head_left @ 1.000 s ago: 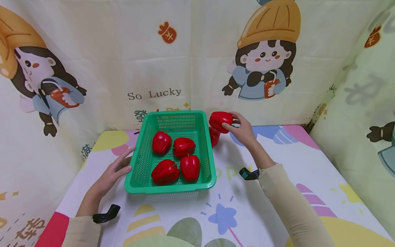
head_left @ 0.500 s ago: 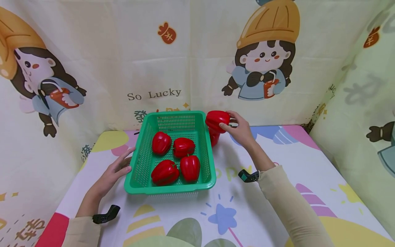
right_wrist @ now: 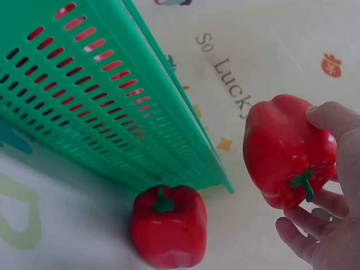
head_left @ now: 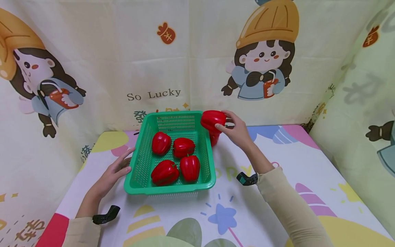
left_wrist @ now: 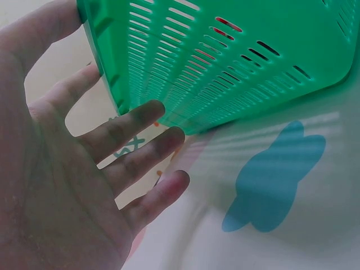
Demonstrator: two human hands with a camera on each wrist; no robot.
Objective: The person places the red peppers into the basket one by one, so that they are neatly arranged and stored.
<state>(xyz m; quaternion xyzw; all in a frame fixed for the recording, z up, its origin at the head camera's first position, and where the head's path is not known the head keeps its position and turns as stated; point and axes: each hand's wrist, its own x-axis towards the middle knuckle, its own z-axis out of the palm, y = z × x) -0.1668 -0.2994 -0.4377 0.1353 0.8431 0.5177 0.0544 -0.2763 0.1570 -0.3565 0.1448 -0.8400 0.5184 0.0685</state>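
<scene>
My right hand (head_left: 237,130) holds a red bell pepper (head_left: 213,120) between thumb and fingers, raised at the far right corner of a green plastic basket (head_left: 172,189). In the right wrist view this pepper (right_wrist: 287,149) shows its green stem toward the palm. A second bell pepper (right_wrist: 169,230) stands on the table beside the basket's right wall, partly hidden in the head view. Several red bell peppers lie inside the basket, one of them (head_left: 165,172) near the front. My left hand (head_left: 112,173) touches the basket's left rim with its fingertips, fingers extended (left_wrist: 132,126).
The table (head_left: 172,219) wears a white cloth with colourful prints. Behind it hangs a cream curtain (head_left: 203,75) with cartoon figures, close behind the basket's far edge. Another curtain (head_left: 355,113) closes off the right side. Each wrist carries a black camera band.
My right hand has moved left with the bell pepper, from beside the basket to over its far right rim. The left hand and the basket have stayed in place.
</scene>
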